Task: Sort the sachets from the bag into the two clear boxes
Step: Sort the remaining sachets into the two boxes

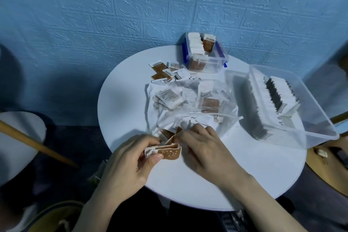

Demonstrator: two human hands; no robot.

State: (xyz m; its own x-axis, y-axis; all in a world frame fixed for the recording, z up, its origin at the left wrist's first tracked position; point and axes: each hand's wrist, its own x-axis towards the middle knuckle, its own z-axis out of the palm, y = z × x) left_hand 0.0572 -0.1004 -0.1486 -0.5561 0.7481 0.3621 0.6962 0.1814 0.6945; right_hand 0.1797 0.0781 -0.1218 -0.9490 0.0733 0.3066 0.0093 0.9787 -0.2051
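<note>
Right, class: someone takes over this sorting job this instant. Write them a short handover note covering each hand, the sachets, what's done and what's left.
Left hand pinches a small stack of brown sachets; right hand pinches the stack's top edge.
Clear bag lies mid-table, many sachets inside.
Small box at the back: part filled with brown ones.
Large box on the right: rows of black-and-white ones.
Left: box the held stack, the loose sachets near the small box, and the bag's contents.

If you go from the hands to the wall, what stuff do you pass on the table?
Brown sachets held in the left hand → clear bag → loose sachets → small clear box.
</note>
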